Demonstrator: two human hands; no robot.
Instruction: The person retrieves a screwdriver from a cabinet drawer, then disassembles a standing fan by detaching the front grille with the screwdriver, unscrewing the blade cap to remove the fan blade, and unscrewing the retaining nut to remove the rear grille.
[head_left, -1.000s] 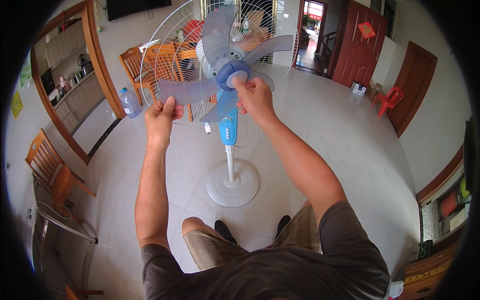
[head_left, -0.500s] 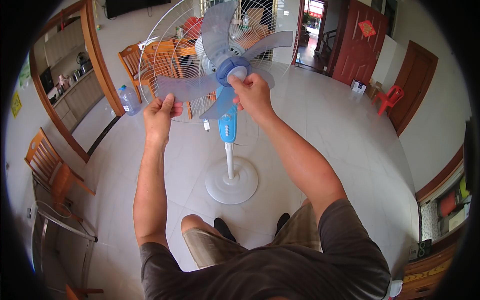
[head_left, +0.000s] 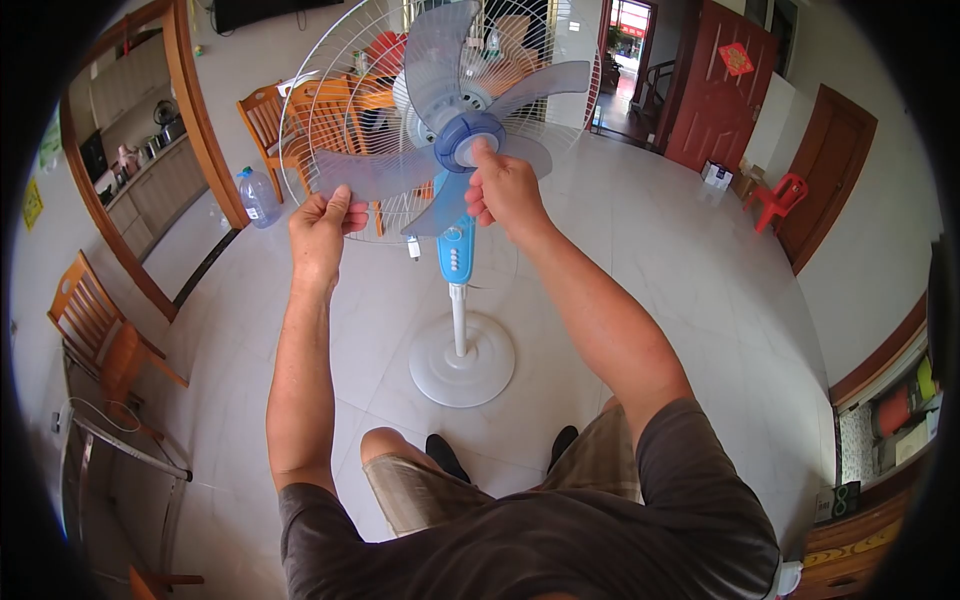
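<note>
A standing fan with a light blue control column (head_left: 456, 252) faces me, its front uncovered. Translucent blue-grey fan blades (head_left: 372, 174) sit before the white wire rear guard (head_left: 310, 130). My left hand (head_left: 320, 232) pinches the tip of the left blade between thumb and fingers. At the blue hub, my right hand (head_left: 508, 196) has its thumb on the pale round centre cap (head_left: 464, 152). The other right fingers curl beneath it, and part of the cap is hidden by the hand. Below, the pole runs down to a round white base (head_left: 462, 375).
Wooden chairs (head_left: 262, 125) stand behind the fan, and another wooden chair (head_left: 120, 345) is at the left. A large plastic bottle (head_left: 258, 200) rests by the kitchen doorway. Farther right are a red plastic chair (head_left: 780, 202) and small boxes (head_left: 716, 175).
My right hand has turned at the cap, its thumb moving up and right and its fingers shifting lower. The left hand keeps its pinch on the blade.
</note>
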